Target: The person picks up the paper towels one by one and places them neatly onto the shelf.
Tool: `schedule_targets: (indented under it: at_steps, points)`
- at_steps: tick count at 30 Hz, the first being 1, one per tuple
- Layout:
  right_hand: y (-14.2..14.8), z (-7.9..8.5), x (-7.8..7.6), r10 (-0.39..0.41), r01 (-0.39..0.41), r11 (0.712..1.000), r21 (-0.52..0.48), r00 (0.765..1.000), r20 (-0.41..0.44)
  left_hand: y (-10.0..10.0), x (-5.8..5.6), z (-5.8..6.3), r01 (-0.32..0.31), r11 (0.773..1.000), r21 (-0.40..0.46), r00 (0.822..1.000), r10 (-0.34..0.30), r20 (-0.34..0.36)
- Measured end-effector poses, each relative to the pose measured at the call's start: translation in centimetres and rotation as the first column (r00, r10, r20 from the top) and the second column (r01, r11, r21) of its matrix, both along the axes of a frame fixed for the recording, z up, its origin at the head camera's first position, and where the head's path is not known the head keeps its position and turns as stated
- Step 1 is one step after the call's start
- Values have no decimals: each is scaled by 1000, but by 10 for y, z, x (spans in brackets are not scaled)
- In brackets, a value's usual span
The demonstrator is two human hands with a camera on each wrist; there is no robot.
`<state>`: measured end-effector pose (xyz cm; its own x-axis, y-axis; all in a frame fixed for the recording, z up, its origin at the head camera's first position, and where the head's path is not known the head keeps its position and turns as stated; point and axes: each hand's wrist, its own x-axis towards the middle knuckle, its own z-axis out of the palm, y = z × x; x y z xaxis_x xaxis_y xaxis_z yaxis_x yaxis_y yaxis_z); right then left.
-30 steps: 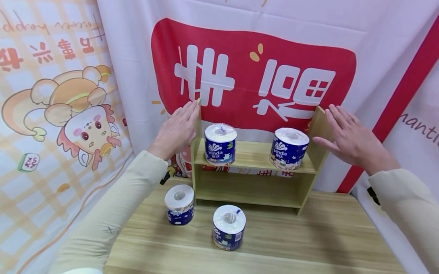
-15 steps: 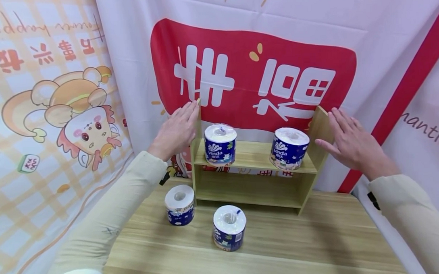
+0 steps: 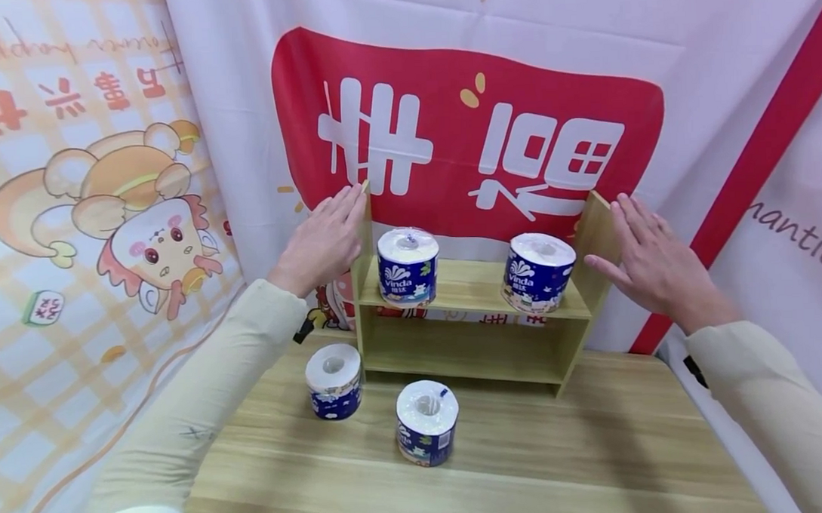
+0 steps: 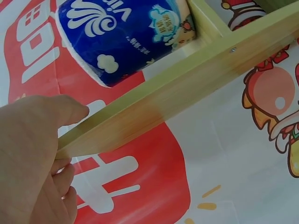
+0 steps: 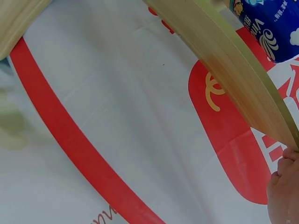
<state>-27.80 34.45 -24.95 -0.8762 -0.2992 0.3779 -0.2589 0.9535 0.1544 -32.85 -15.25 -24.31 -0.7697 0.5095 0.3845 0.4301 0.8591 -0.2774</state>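
A light wooden two-tier shelf [image 3: 469, 352] stands at the back of the table. My left hand [image 3: 322, 241] lies along the top of its left side panel [image 4: 145, 109], fingers nearly straight on the outer side. In the left wrist view my thumb [image 4: 70, 111] is near the panel's front edge. My right hand [image 3: 659, 267] lies with straight fingers by the top of the right side panel [image 5: 233, 74], thumb spread toward its front edge. Two blue-and-white wrapped toilet paper rolls stand on the upper board: a left roll [image 3: 408, 275] and a right roll [image 3: 537, 278].
Two more toilet paper rolls stand upright on the wooden table [image 3: 527, 471]: one roll [image 3: 335, 387] left of the shelf's foot, another roll [image 3: 427, 429] in front. A printed red-and-white cloth [image 3: 445, 51] hangs close behind. A checked cloth [image 3: 48, 390] lines the left side.
The head view has shifted slightly. My right hand has eased a little outward along the right panel. My left hand and the rolls keep their places on and around the shelf.
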Motion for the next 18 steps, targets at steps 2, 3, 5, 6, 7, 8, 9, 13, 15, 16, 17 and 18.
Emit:
schedule_targets:
  at_steps: [2, 3, 5, 6, 7, 8, 9, 13, 15, 16, 17, 18]
  points:
    - [-1, 0, 0, 1, -1, 1000, -3, 1000, 0, -1, 1, 2, -6, 1000, -4, 1000, 6, 8]
    - [-2, 0, -1, 1, -1, 1000, -3, 1000, 0, -1, 2, 2, -6, 1000, -10, 1000, 6, 8]
    - [-3, 0, -1, 2, -2, 1000, -6, 1000, 0, -1, 3, 4, -7, 1000, -19, 1000, 8, 13]
    - [-3, -1, -1, 2, -2, 1000, -7, 1000, 0, -1, 4, 5, -9, 1000, -22, 1000, 9, 16]
    - [-3, -1, -1, 2, -2, 1000, -8, 1000, 1, -1, 4, 7, -9, 1000, -27, 1000, 9, 17]
    - [-3, -1, -1, 2, -1, 1000, -7, 1000, 1, -1, 5, 8, -7, 999, -33, 1000, 8, 17]
    - [-3, -2, -1, 1, -1, 1000, -6, 1000, 0, -1, 5, 9, -8, 999, -34, 1000, 9, 23]
    - [-3, -2, -2, -4, 4, 1000, -1, 1000, 2, -1, 7, 13, -10, 999, -39, 998, 12, 56]
    - [-3, -2, -2, -7, 7, 1000, 0, 1000, 2, -2, 8, 16, -9, 1000, -30, 996, 12, 86]
    - [-3, -2, -2, -8, 8, 1000, 1, 1000, 3, -2, 9, 17, -8, 1000, -24, 995, 10, 103]
    - [-3, -1, -2, -9, 9, 1000, 2, 1000, 3, -2, 11, 19, -7, 1000, -18, 993, 9, 121]
    - [-3, -1, -2, -10, 10, 1000, 1, 1000, 3, -2, 12, 20, -7, 1000, -12, 990, 9, 141]
